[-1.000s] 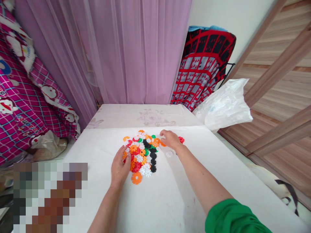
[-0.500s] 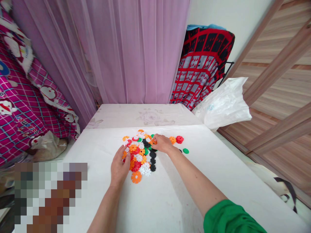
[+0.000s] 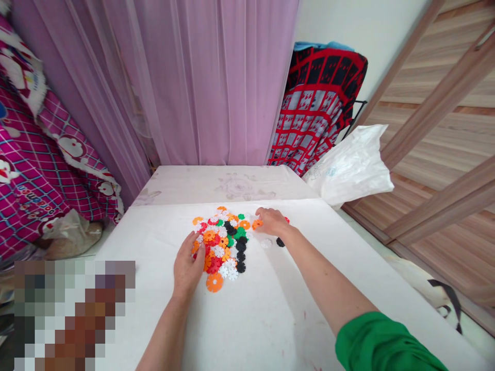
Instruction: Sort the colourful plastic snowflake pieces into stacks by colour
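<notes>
A pile of notched plastic snowflake discs (image 3: pixel 218 251) in orange, white, red, green and black lies on the white-covered table. Against its left side rests my left hand (image 3: pixel 188 264), fingers apart, touching the discs there. My right hand (image 3: pixel 273 222) is to the right of the pile, with its fingertips closed on an orange snowflake disc (image 3: pixel 257 224). Below that hand lie a white disc (image 3: pixel 266 243) and a black disc (image 3: pixel 280 241). A red disc (image 3: pixel 286 220) shows partly behind the wrist.
The table (image 3: pixel 247 319) has a flowered cloth (image 3: pixel 193 183) along its far end. A white plastic bag (image 3: pixel 350 167) hangs at the far right corner. Purple curtains (image 3: pixel 216 82) stand behind, a wooden wardrobe (image 3: pixel 444 134) on the right. A pixelated patch covers the lower left.
My right hand has moved right, away from the pile, with an orange disc in its fingers. A white disc beside the pile now shows. My left hand has stayed at the pile.
</notes>
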`<state>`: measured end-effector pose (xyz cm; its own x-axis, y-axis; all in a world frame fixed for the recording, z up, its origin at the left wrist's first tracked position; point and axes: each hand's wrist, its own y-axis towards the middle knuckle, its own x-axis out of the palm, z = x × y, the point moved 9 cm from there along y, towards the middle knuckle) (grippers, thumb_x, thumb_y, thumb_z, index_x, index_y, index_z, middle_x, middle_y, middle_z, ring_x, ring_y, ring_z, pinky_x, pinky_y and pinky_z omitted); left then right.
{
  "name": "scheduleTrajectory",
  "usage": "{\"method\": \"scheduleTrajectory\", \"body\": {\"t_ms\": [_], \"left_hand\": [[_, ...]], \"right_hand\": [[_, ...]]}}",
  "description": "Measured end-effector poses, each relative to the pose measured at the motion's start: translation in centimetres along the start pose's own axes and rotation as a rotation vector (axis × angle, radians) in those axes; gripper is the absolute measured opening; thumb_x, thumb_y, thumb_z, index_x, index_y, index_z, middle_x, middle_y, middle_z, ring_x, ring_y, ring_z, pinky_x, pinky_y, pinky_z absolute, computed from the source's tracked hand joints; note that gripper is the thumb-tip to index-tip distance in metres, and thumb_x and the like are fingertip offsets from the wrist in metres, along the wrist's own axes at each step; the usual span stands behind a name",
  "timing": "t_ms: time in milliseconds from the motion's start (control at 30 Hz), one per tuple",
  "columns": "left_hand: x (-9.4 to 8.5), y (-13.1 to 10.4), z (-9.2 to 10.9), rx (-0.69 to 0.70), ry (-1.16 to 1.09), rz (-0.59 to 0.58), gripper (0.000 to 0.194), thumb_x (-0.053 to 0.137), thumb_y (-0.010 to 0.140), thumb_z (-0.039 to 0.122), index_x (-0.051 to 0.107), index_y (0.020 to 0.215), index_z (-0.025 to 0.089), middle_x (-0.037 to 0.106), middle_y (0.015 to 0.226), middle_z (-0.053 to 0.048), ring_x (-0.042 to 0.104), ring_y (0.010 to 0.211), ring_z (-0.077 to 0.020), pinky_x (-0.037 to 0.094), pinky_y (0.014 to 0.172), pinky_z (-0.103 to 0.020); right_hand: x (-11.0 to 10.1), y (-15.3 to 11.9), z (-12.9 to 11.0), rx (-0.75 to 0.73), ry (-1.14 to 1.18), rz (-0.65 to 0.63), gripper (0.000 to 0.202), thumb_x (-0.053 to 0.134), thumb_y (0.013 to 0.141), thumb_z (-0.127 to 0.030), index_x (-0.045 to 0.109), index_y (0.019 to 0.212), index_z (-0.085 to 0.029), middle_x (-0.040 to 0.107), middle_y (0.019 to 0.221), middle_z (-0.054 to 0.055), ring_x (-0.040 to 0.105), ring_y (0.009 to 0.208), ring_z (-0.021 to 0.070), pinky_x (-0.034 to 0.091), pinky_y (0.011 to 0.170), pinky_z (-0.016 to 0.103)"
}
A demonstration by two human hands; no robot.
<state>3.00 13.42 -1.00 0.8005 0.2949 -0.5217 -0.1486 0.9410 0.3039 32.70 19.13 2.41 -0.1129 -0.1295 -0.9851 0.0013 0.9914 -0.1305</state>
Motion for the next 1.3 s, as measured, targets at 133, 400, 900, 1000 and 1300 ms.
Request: {"method": "scheduleTrajectory", "body": {"t_ms": [133,400,900,1000,1300], "left_hand": [[-0.2,0.0,0.0,0.005,-0.006,0.022,0.037,0.053,0.084,0.034,0.064,0.118,0.025,0.061,0.133,-0.006,0.056,0.123,-0.0226,0.042,0.108,-0.041],[0.0,-0.1,-0.2,0.005,0.003,0.016,0.037,0.052,0.084,0.036,0.062,0.119,0.026,0.061,0.133,-0.005,0.056,0.123,-0.0214,0.044,0.107,-0.039],[0.0,-0.1,0.1,-0.016,0.004,-0.002,0.039,0.049,0.085,0.036,0.062,0.119,0.023,0.06,0.135,-0.007,0.054,0.126,-0.0223,0.041,0.109,-0.039],[0.1,-0.1,-0.1,-0.023,0.005,-0.001,0.039,0.05,0.085,0.036,0.062,0.119,0.023,0.06,0.135,-0.007,0.055,0.126,-0.0225,0.042,0.109,-0.039],[0.1,0.0,-0.2,-0.02,-0.004,-0.003,0.041,0.051,0.084,0.038,0.062,0.12,0.022,0.059,0.135,-0.008,0.055,0.126,-0.0234,0.042,0.108,-0.041]], "right_hand": [[0.7,-0.3,-0.3,-0.02,-0.009,-0.006,0.048,0.07,0.07,-0.027,0.057,0.116,-0.025,0.067,0.111,0.006,0.056,0.109,0.024,0.037,0.088,0.033],[0.7,-0.2,-1.0,-0.103,-0.029,0.002,0.044,0.067,0.073,-0.028,0.059,0.116,-0.029,0.068,0.11,0.007,0.051,0.114,0.0261,0.032,0.094,0.037],[0.4,0.2,-4.1,-0.283,-0.053,0.048,0.03,0.06,0.077,-0.021,0.066,0.105,-0.027,0.069,0.109,0.004,0.052,0.112,0.0224,0.032,0.091,0.034],[0.7,0.4,-5.0,-0.316,-0.068,0.016,0.03,0.061,0.079,-0.026,0.065,0.108,-0.027,0.069,0.107,0.004,0.051,0.113,0.0218,0.032,0.091,0.033],[1.3,1.4,-5.4,-0.287,-0.105,-0.034,0.044,0.067,0.072,-0.026,0.061,0.115,-0.022,0.068,0.111,0.007,0.055,0.111,0.0255,0.034,0.091,0.034]]}}
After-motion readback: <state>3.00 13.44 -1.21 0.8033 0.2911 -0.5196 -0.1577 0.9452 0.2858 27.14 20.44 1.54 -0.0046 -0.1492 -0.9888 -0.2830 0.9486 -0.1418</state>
